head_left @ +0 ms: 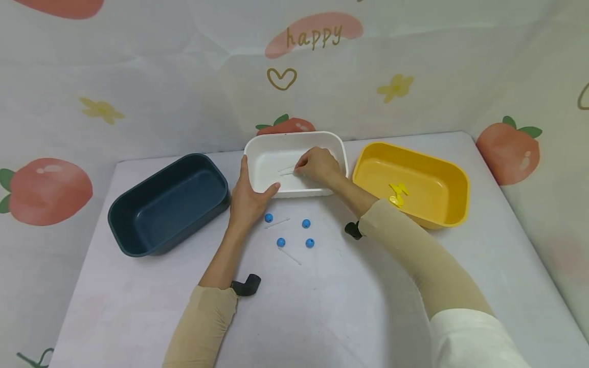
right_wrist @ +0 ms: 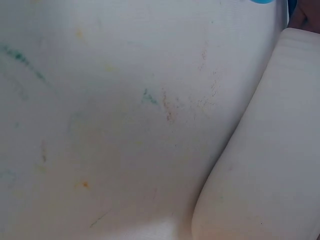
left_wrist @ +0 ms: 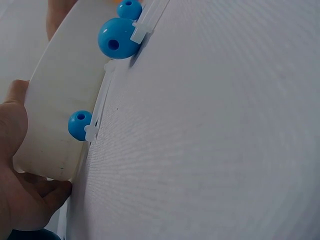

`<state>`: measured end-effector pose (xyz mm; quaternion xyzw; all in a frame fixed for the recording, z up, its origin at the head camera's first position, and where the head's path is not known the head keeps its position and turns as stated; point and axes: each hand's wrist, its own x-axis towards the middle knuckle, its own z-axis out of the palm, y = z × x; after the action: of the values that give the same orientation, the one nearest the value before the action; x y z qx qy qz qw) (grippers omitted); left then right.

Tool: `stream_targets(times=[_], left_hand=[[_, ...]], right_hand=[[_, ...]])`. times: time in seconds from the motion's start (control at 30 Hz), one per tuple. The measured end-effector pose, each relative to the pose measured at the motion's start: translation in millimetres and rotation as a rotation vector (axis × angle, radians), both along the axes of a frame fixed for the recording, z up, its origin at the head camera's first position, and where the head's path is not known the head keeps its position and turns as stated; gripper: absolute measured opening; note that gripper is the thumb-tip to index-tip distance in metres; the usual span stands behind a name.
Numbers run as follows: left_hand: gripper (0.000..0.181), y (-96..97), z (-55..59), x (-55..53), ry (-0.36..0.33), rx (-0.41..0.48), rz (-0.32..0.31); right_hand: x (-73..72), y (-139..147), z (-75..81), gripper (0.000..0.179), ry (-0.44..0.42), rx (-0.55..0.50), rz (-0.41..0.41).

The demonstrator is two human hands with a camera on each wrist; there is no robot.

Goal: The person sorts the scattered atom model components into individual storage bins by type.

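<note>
My left hand [head_left: 247, 200] grips the left front corner of the white bin [head_left: 294, 193], thumb over the rim and the other fingers along its outer side. Inside that bin, my right hand [head_left: 317, 166] has its fingers bent together and pinches the end of a thin white plastic stick [head_left: 286, 174]. Another stick lies close by in there. In front of the bin, several blue beads [head_left: 310, 243] with holes sit on the table, with two more thin sticks [head_left: 290, 256] among them. The left wrist view shows small blocky ends on these sticks. My right hand is out of the right wrist view.
A dark blue bin [head_left: 167, 207] stands to the left of the white one. On the right is a yellow bin [head_left: 442, 189] holding small yellow pieces [head_left: 398, 195]. All stand on a white-covered table [head_left: 340, 317] against a printed cloth backdrop [head_left: 184, 76].
</note>
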<state>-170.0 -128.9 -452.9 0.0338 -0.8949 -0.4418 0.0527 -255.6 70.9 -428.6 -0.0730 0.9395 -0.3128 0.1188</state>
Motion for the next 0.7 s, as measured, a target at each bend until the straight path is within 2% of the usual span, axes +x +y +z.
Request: stream_targets(times=[0.43, 0.7], left_hand=[[0.107, -0.6, 0.6, 0.9, 0.002, 0.003, 0.002], [0.108, 0.4, 0.5, 0.0, 0.001, 0.013, -0.003]], right_hand=[[-0.3, -0.4, 1.6, 0.012, -0.047, -0.033, 0.012], [1.0, 1.8, 6.7, 0.017, 0.001, -0.075, 0.009]])
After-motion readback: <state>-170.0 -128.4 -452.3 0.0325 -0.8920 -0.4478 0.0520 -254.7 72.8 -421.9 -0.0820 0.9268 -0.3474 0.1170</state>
